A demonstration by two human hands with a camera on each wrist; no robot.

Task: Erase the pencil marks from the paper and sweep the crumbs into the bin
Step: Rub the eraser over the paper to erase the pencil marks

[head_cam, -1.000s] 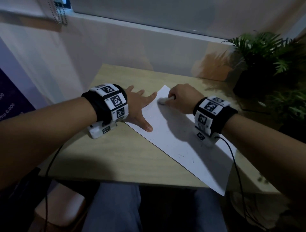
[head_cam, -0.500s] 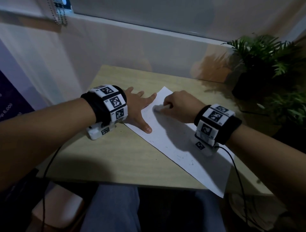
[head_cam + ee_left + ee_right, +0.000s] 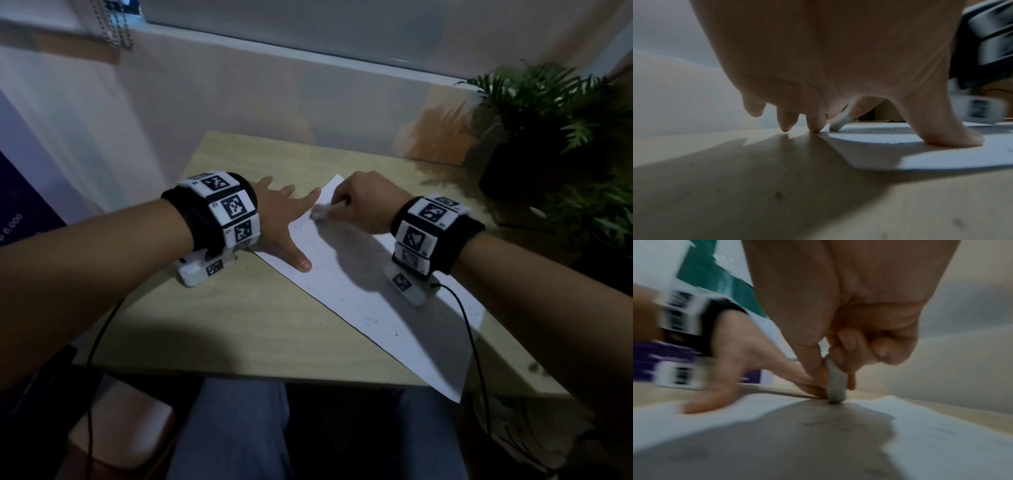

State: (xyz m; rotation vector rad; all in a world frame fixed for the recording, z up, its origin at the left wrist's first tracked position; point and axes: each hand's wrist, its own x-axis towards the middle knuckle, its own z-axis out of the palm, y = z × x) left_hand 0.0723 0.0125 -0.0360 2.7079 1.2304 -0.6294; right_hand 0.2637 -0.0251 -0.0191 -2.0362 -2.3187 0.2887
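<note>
A white sheet of paper [image 3: 370,301] lies slantwise on the wooden table [image 3: 212,315], with faint pencil marks and small dark crumbs scattered over it. My left hand [image 3: 284,219] lies flat with fingers spread, the thumb [image 3: 941,129] and forefinger pressing the paper's left edge. My right hand [image 3: 363,205] pinches a white eraser [image 3: 320,212] between thumb and fingers, its lower end on the paper near the far corner, close to my left forefinger. In the right wrist view the eraser [image 3: 835,382] stands on the sheet [image 3: 941,426]. No bin is in view.
Potted green plants [image 3: 555,113] stand at the table's far right corner. A wall and window sill [image 3: 308,68] close the far side. Black cables [image 3: 476,349] run from both wrist bands over the table's near edge. My knees [image 3: 233,435] show below the table.
The right hand with the eraser slid back and forth along the paper's far corner, ending nearer the left forefinger. The left hand has stayed pressed on the sheet.
</note>
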